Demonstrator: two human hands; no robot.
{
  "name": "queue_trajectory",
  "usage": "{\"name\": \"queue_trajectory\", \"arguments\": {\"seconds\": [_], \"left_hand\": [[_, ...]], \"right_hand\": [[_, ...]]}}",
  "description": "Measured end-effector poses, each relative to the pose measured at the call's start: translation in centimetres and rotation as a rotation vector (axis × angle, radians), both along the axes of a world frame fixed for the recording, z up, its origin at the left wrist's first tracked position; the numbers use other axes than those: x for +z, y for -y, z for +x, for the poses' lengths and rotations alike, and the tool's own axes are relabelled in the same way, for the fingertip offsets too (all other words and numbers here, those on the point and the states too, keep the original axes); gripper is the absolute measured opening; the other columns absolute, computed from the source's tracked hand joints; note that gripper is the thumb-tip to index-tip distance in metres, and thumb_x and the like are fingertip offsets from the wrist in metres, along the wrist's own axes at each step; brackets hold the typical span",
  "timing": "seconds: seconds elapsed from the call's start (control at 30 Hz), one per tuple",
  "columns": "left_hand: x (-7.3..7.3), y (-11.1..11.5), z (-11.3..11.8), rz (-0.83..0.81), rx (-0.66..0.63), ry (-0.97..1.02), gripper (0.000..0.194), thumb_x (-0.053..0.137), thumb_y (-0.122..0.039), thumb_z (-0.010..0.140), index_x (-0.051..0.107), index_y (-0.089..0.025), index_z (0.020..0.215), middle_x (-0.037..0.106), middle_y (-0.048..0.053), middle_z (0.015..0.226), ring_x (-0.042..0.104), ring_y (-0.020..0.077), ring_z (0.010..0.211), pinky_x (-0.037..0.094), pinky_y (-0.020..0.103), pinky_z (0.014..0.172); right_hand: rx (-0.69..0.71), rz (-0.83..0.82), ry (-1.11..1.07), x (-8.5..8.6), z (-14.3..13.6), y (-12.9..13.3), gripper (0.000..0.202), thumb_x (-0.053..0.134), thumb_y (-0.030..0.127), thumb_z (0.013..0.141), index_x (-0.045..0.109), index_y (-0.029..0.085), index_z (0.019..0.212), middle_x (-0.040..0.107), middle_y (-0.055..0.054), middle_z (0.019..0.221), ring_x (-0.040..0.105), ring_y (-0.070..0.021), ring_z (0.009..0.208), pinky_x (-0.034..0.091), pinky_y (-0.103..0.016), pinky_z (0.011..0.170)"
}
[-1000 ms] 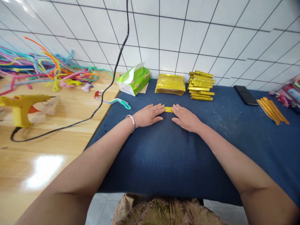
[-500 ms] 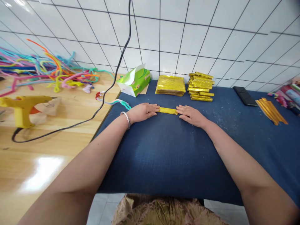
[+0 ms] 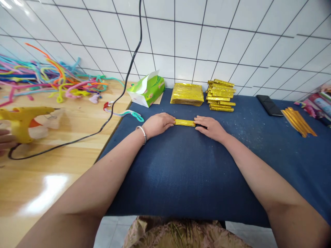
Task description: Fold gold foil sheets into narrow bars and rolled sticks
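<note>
A narrow folded strip of gold foil paper (image 3: 184, 122) lies on the dark blue cloth between my hands. My left hand (image 3: 159, 124), with a silver bangle at the wrist, has its fingers together on the strip's left end. At the right end my right hand (image 3: 210, 126) touches the strip with its fingertips, thumb a little apart from the fingers. Behind the strip sit a flat stack of gold sheets (image 3: 187, 93) and a pile of folded gold strips (image 3: 220, 95).
A green tissue box (image 3: 148, 90) stands behind my left hand. Right: a black phone (image 3: 269, 105) and orange-gold strips (image 3: 298, 121). On the wooden table (image 3: 64, 151) are a yellow glue gun (image 3: 24, 120), its black cord and colourful pipe cleaners (image 3: 62, 81); another person's fingers (image 3: 6, 140) are there.
Another person's fingers have appeared at the left edge by the glue gun. My left hand's fingers have drawn in and curled more at the strip's end. The view has shifted slightly.
</note>
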State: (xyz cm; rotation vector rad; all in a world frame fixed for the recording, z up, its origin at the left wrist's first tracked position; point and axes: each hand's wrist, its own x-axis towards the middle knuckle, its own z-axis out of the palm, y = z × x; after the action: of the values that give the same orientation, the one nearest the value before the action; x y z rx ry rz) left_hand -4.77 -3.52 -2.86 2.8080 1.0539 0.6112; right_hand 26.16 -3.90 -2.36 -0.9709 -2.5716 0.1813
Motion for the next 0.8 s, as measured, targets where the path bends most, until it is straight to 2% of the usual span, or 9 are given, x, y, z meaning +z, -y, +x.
{"name": "queue_trajectory", "arguments": {"seconds": [0.2,0.5,0.8], "left_hand": [[0.1,0.2,0.3,0.025,0.002,0.014,0.027,0.047,-0.030,0.094,0.067,-0.019,0.109,0.067,0.004,0.114,0.059,0.0165,0.105,0.049,0.032,0.094],[0.1,0.1,0.4,0.005,-0.007,0.040,0.027,0.046,-0.031,0.094,0.066,-0.020,0.110,0.068,0.004,0.112,0.060,0.0165,0.104,0.049,0.032,0.093],[0.3,0.4,0.5,-0.047,0.040,0.020,0.030,0.044,-0.035,0.094,0.066,-0.023,0.111,0.067,0.001,0.115,0.060,0.0165,0.106,0.048,0.032,0.095]], "right_hand": [[-0.109,0.020,-0.021,-0.2,-0.9,0.5,0.033,0.056,0.034,0.089,0.062,0.024,0.119,0.066,-0.003,0.120,0.055,-0.0209,0.121,0.042,-0.040,0.103],[-0.130,0.070,-0.005,-0.1,-1.0,0.7,0.027,0.053,0.032,0.091,0.064,0.023,0.114,0.067,-0.004,0.118,0.057,-0.0208,0.117,0.043,-0.038,0.098],[-0.147,0.110,0.064,0.0,-1.2,1.0,0.028,0.045,0.031,0.094,0.065,0.022,0.111,0.067,-0.006,0.117,0.057,-0.0213,0.116,0.042,-0.038,0.095]]}}
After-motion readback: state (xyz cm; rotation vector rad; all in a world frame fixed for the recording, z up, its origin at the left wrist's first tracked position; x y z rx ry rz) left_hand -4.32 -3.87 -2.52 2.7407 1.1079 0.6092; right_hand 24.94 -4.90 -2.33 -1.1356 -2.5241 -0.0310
